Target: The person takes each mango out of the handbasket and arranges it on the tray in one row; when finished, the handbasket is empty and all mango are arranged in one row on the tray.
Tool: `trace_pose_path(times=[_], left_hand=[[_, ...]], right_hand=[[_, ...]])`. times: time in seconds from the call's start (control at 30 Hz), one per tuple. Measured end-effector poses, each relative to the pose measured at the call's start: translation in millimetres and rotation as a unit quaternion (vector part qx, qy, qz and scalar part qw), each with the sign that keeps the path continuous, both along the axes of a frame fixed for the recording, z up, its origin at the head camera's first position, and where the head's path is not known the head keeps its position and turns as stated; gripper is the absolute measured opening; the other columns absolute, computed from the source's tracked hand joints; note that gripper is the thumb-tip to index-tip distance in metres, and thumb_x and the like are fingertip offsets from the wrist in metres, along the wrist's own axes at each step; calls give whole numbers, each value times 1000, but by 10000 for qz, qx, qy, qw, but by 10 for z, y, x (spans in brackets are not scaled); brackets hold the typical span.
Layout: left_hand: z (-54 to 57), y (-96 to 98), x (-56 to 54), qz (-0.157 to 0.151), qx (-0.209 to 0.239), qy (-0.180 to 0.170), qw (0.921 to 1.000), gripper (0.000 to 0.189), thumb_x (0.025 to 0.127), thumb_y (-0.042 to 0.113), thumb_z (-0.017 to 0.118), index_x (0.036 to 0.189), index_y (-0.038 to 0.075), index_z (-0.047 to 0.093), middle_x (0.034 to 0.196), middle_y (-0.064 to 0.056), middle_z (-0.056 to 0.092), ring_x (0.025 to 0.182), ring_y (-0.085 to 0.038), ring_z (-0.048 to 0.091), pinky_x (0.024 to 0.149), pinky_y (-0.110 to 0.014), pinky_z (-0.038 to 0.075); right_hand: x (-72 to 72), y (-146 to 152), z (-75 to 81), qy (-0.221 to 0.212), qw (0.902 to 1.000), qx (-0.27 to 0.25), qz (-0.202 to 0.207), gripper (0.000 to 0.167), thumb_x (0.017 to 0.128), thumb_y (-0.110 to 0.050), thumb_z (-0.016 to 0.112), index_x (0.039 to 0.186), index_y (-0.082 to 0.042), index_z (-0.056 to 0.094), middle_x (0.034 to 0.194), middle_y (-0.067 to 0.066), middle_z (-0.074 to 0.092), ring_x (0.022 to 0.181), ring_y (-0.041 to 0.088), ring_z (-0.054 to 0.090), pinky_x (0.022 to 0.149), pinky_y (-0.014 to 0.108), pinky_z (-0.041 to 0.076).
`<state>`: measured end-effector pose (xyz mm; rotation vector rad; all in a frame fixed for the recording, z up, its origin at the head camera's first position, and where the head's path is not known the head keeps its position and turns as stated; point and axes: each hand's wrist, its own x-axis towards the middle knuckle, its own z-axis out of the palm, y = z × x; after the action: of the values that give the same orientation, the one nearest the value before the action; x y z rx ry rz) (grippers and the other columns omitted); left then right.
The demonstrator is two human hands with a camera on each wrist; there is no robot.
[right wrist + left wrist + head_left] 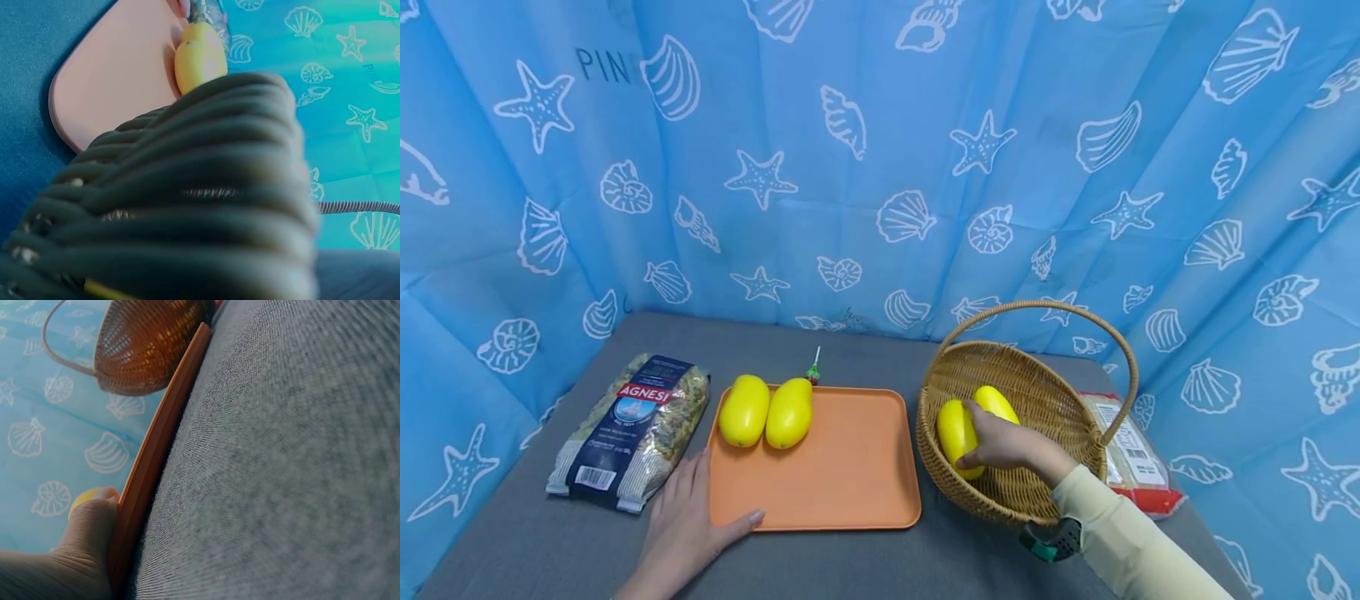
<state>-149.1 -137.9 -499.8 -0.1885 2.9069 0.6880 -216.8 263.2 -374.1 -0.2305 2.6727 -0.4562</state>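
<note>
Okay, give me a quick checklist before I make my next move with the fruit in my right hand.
1. Right hand gripping a yellow fruit: ok, fingers and thumb are around it.
2. Grip firm enough to lift: cannot tell; the palm side is hidden.
3. Held fruit clear of the basket: not ok, it is inside, near the second fruit.
4. Left hand at the tray: ok, it touches the near left corner.
5. Free space on the tray: ok, the right part is bare; two fruits lie at the far left.
</note>
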Motion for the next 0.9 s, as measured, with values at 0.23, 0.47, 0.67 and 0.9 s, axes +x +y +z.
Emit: trace_pose_path(times=[0.23,0.47,0.67,0.9], left_hand=[[8,8,11,0,-34,44,10000,145,52,95,52,146,-10,18,145,-36,24,132,-53,21,105,-72,18],[14,10,7,-8,-52,15,10000,146,52,95,52,146,-11,18,144,-37,24,131,-54,22,105,-72,19],[3,12,-3,-2,-56,-39,10000,147,50,96,52,146,-12,18,143,-38,25,130,-55,22,104,-72,19],[9,9,-4,-9,-81,14,10000,147,51,96,51,146,-11,18,143,-38,25,130,-54,22,104,-72,19]], right_hand=[[33,31,22,23,9999,63,-80,99,77,-21,80,148,7,16,115,17,56,93,23,55,77,41,49],[96,44,92,-41,9997,-199,-98,101,76,-20,80,149,6,15,117,19,54,93,24,54,79,42,49],[169,61,129,23,9996,-259,-67,101,75,-20,81,149,2,17,104,12,56,87,21,54,74,38,49],[209,53,172,100,9995,-299,-36,100,74,-23,82,149,-1,20,115,15,54,91,20,54,76,39,50]])
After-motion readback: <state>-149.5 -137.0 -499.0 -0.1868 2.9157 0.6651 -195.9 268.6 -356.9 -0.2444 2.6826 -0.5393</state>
